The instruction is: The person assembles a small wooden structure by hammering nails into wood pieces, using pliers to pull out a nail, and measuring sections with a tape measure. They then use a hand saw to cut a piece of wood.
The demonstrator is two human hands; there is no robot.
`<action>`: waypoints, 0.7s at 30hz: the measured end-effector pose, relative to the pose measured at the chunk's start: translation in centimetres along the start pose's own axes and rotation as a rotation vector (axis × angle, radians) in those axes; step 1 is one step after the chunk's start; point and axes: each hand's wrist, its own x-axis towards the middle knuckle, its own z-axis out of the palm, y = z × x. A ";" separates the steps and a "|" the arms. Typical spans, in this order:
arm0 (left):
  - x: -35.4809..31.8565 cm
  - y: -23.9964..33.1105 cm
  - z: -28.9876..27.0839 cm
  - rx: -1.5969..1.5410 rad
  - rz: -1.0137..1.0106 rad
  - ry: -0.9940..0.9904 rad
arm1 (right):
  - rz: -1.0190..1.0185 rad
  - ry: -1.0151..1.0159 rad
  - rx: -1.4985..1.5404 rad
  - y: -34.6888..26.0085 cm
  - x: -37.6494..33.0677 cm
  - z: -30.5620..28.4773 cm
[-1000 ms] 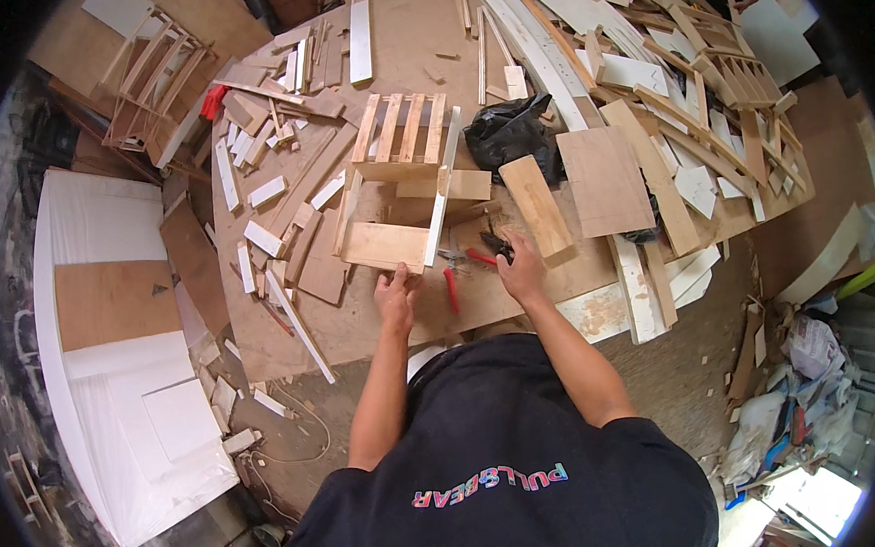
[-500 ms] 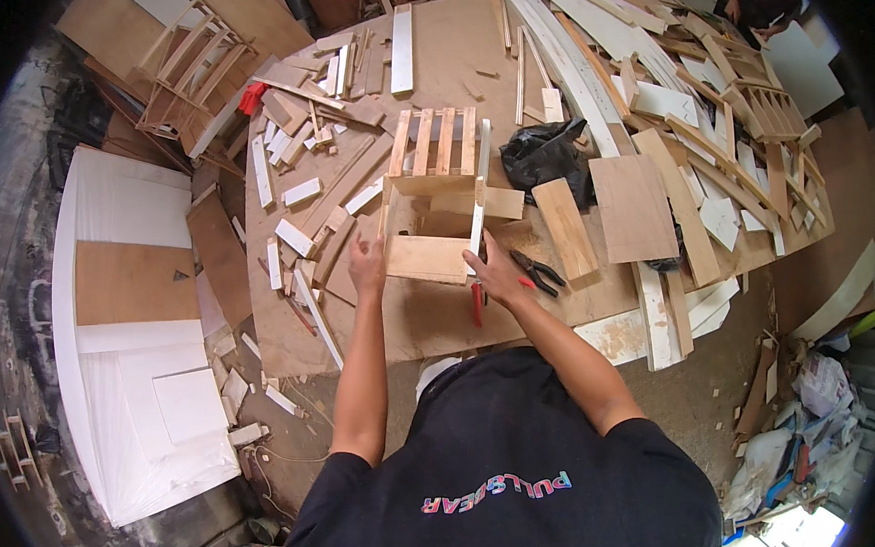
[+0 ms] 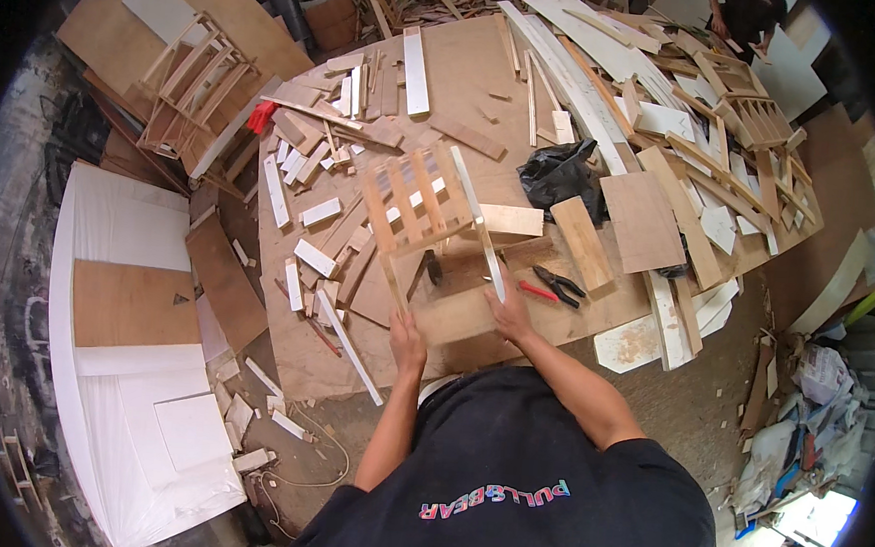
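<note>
Both my hands grip a small slatted wooden frame (image 3: 455,318), which is tilted and slightly blurred above the worktable. My left hand (image 3: 408,344) is closed round its near left corner. On the opposite side, my right hand (image 3: 511,313) holds the near end of a white-edged side piece (image 3: 478,226). Several slats cross the frame's far end, and a board spans its near end. To the right of my right hand lie black pliers (image 3: 560,284) and a red-handled tool (image 3: 539,292). A dark tool head (image 3: 433,267) shows through the frame's opening.
Wood offcuts (image 3: 319,210) are scattered on the left of the worktable (image 3: 460,69). A black plastic bag (image 3: 562,176) and loose boards (image 3: 641,218) lie to the right. More scrap is heaped at the far right, near another person (image 3: 754,17). White-wrapped panels (image 3: 182,438) stand at the left.
My hands have pulled the wooden frame nearer to me and lifted and tilted it, turning its far end leftward. The pliers and a dark tool head show more fully.
</note>
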 end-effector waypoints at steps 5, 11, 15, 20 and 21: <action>-5.8 -2.6 -7.4 -0.346 -0.196 -0.254 | -0.014 -0.151 -0.099 -3.6 -4.8 0.8; -8.5 -6.9 -9.6 -0.364 -0.330 -0.263 | 0.065 -0.247 -0.160 -2.6 -6.1 4.2; -8.0 -7.4 -7.5 -0.347 -0.247 -0.180 | 0.028 -0.228 -0.198 -1.3 -3.6 4.9; -7.8 -10.3 -0.4 -0.486 -0.371 -0.053 | -0.052 0.206 -0.398 -1.1 -1.8 4.6; -7.5 -9.6 0.4 -0.555 -0.398 -0.056 | -0.074 0.222 -0.403 -1.6 -2.0 4.5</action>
